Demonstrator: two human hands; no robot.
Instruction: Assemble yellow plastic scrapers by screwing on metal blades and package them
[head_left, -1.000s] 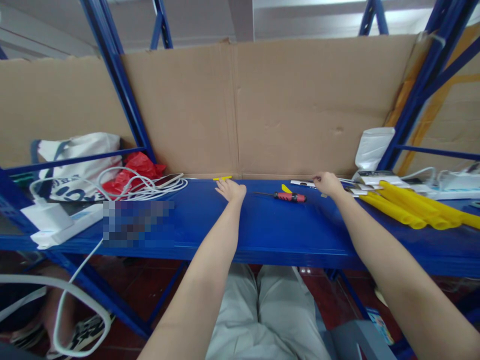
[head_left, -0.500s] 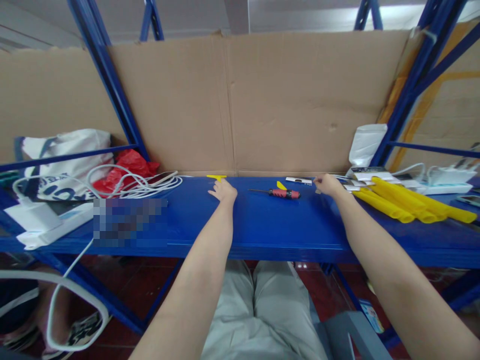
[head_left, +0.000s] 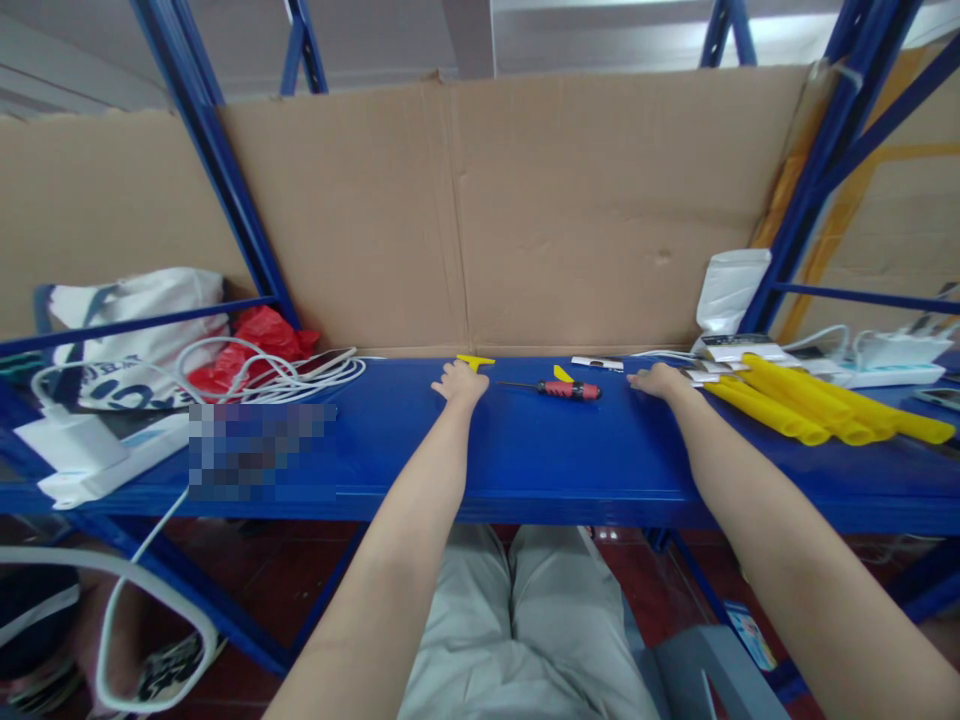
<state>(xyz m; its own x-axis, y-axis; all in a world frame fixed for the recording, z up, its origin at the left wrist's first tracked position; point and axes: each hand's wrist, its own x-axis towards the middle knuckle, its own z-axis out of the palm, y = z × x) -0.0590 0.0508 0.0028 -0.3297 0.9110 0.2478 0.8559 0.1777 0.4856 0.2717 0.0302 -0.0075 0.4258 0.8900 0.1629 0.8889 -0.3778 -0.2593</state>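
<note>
My left hand (head_left: pixel 460 383) rests low over the blue tabletop with its fingers spread. A small yellow T-shaped scraper (head_left: pixel 475 361) lies right at its far side; whether the hand touches it I cannot tell. To the right is a screwdriver (head_left: pixel 570 390) with a red and black handle, its shaft pointing left. A small yellow piece (head_left: pixel 562 373) sits just behind the handle. Farther back lies a flat white and black strip (head_left: pixel 598 363). My right hand (head_left: pixel 656 381) is down on the table right of the screwdriver, fingers stretched leftward, with nothing visible in them.
Yellow tubes (head_left: pixel 817 400) and small white packets (head_left: pixel 739 350) lie at the right, near a white power strip (head_left: pixel 892 370). Coiled white cable (head_left: pixel 322 372), a red plastic bag (head_left: pixel 262 340) and a cloth bag (head_left: pixel 142 330) fill the left. Cardboard (head_left: pixel 555 210) stands behind.
The yellow scraper and my left hand have moved right. My right hand has lowered from a raised pinch with something small to lying flatter on the table.
</note>
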